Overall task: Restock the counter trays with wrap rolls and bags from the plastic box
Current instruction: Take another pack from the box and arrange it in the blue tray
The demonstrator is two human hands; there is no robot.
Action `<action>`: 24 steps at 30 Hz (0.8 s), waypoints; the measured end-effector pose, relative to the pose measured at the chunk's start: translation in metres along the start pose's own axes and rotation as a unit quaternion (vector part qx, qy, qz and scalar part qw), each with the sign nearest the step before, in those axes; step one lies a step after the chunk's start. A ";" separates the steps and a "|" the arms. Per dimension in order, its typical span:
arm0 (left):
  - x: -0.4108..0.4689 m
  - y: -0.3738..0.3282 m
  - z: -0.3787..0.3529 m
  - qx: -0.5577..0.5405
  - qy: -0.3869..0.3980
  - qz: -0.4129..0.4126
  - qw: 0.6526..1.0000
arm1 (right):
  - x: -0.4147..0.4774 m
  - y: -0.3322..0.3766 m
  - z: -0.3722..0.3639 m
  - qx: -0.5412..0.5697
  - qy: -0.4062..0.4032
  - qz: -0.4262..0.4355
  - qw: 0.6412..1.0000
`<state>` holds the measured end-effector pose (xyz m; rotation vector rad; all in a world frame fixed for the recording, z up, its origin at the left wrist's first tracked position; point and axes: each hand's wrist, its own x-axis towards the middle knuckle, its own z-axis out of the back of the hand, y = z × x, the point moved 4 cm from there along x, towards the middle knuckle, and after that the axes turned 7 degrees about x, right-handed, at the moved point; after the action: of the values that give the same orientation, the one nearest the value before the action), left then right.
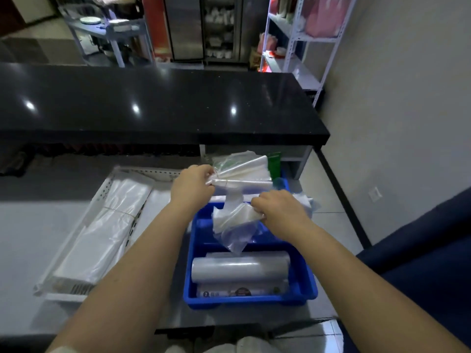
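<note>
A blue plastic tray sits on the grey counter in front of me. A clear wrap roll lies in its near compartment, with a printed roll beside it at the front wall. Over the far compartment, my left hand grips one end of a tied bundle of clear bags. My right hand pinches a loose clear bag that hangs down into the tray. To the left, a white perforated tray holds a flat stack of clear bags.
A black raised countertop runs across behind the trays. A green packet stands past the blue tray. White metal shelving lines the right wall. A dark blue surface lies at my right.
</note>
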<state>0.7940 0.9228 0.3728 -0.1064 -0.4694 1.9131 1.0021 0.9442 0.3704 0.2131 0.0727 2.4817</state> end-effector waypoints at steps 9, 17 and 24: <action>-0.015 -0.029 -0.053 -0.017 0.114 -0.049 0.992 | -0.061 -0.017 0.012 0.006 -0.069 -0.044 0.997; -0.026 -0.026 -0.087 -0.023 0.203 -0.071 0.976 | -0.090 -0.038 0.005 0.015 -0.040 -0.131 0.990; -0.032 -0.029 -0.094 0.068 0.246 -0.131 0.958 | -0.087 -0.033 0.003 0.038 -0.024 -0.147 0.988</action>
<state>0.8590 0.9287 0.2923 -0.3996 -0.0124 1.5798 1.0909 0.9179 0.3582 0.2738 0.1667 2.1814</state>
